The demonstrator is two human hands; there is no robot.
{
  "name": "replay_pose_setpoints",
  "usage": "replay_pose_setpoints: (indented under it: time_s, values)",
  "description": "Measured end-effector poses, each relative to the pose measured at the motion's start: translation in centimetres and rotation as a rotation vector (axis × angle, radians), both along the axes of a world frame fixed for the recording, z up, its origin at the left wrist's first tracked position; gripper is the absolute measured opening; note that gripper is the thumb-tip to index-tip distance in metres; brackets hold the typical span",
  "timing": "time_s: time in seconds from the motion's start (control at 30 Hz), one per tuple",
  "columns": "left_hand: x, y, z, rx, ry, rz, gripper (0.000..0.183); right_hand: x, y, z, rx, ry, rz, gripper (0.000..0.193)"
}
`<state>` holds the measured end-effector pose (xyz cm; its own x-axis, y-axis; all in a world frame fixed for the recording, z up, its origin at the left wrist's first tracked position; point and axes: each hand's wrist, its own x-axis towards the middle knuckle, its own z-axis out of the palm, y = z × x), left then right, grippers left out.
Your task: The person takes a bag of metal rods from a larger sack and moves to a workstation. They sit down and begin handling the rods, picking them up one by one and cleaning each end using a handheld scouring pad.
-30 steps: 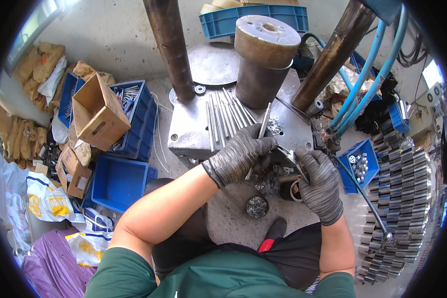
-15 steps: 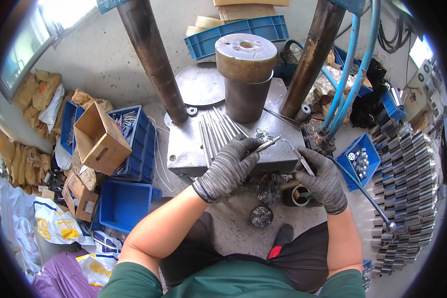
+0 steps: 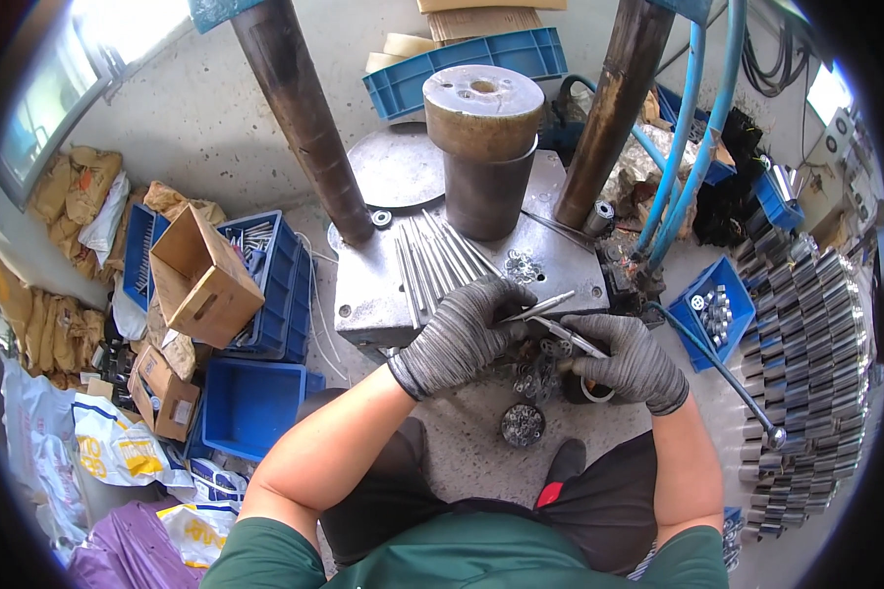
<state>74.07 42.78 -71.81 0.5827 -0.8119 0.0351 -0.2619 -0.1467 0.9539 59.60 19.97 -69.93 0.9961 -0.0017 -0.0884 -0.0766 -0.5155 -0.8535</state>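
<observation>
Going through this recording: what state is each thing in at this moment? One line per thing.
Left hand: gloved, closed around a metal rod
Metal rod: held, slanting
Right hand: gloved, gripping a metal tool
Metal tool: tip near the rod; contact unclear
Other rods: lying side by side
Small rings: loose
Cardboard box: open, tilted
Right-hand blue bin: open, holding metal parts

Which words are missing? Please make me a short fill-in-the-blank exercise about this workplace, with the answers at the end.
1. The left hand and right hand wear dark grey striped ____.
2. Thin silver metal rods lie nearer the person's ____ hand than the other.
3. A thick brown metal cylinder stands between ____ tall dark metal columns.
4. The short-sleeved cloth shirt is dark ____.

Missing words: gloves; left; two; green.
</observation>
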Motion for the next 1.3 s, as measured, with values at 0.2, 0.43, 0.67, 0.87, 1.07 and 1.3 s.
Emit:
replay_pose_setpoints:
  time_s: [0.2,0.43,0.67,0.87,1.07,1.3]
  values:
    - [1.3,1.2,0.1,-0.085,0.057,-0.184,0.057,0.1,-0.4,1.1,0.231,0.112,-0.059,0.058]
    - [1.0,1.4,-1.0,-0.204,0.54,-0.218,0.054,0.7,1.2,-0.5,0.268,0.085,0.102,0.057]
    - [1.4,1.1,-1.4,-0.295,0.682,-0.098,0.046,1.2,2.2,-0.3,0.309,0.117,0.121,0.061]
    - [1.5,0.5,-2.4,-0.384,0.829,-0.083,0.052,1.1,2.0,-0.4,0.286,0.083,0.124,0.061]
    - [1.1,0.3,-1.5,-0.562,1.175,-0.213,0.061,1.0,2.0,0.1,0.277,0.071,0.074,0.06]
    - [1.2,0.1,-1.8,-0.552,1.231,-0.128,0.058,1.0,2.2,-1.0,-0.128,-0.152,0.027,0.058]
